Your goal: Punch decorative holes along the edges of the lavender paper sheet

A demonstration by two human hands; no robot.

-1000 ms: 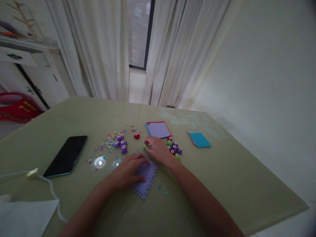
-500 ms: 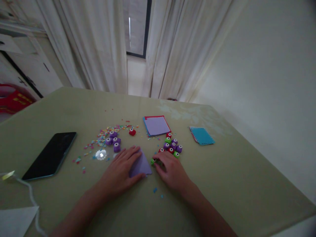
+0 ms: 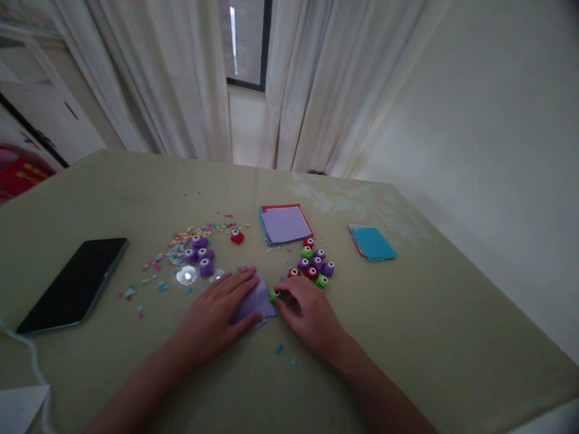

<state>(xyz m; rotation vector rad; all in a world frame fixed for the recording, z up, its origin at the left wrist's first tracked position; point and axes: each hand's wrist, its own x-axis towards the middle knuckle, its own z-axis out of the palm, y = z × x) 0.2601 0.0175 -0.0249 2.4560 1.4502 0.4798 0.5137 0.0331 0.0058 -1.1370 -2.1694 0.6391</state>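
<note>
My left hand [image 3: 222,308] lies spread and flat on a sheet of purple paper [image 3: 257,296], partly covering it. Notches show along the paper's lower right edge. Pinched between the fingertips of my right hand [image 3: 312,310] is a small green craft punch [image 3: 274,295], with a round white-and-dark top. It is at the paper's right edge; whether it grips the paper I cannot tell. Just beyond my right hand cluster several similar punches [image 3: 317,263] in purple, red and green. More purple punches [image 3: 199,254] and a single red punch [image 3: 237,236] are beyond my left hand.
Paper confetti [image 3: 178,244] is scattered at the left, with blue bits [image 3: 280,348] nearer me. A paper stack [image 3: 286,223] lies at the back, and notched blue paper [image 3: 371,243] at the right. A dark-screened tablet or phone [image 3: 75,283], a white cable [image 3: 34,355] and clear discs [image 3: 186,275] are leftward.
The whole view has shifted slightly. The green punch and my right hand have come closer to the purple paper, and more of its notched lower edge shows.
</note>
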